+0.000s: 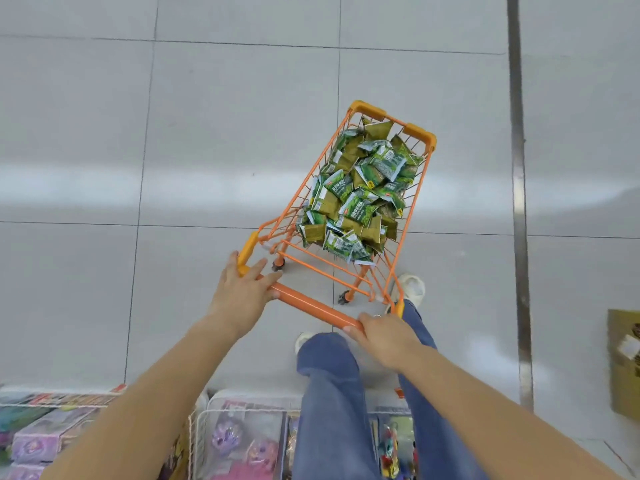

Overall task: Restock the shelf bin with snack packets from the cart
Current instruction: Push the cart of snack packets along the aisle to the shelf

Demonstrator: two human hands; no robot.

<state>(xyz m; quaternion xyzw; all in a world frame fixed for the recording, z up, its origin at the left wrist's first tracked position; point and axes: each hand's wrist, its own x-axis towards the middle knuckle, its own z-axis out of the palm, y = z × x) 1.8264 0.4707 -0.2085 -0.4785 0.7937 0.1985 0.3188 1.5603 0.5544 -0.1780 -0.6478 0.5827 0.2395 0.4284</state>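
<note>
Our left hand rests on the left end of the smooth orange plastic handle bar of the small orange wire shopping cart, fingers fairly straight and spread over the bar and its corner rather than wrapped around it. Our right hand grips the right end of the same bar, fingers curled over it and the thumb tucked underneath.

Beyond the bar the cart basket angles away to the right, its far rim capped by two orange corner bumpers. It is heaped with small green and olive foil snack packets, lying in a loose jumble that fills the basket. Two dark caster wheels show beneath the near end.

The cart stands on a pale grey tiled floor with thin dark grout lines; a dark metal strip runs up the floor to the right. Our blue jeans and light shoes show below the handle. At the bottom edge sit white wire bins holding boxed toys in purple and pink packaging, and a brown cardboard box lies at the far right.
</note>
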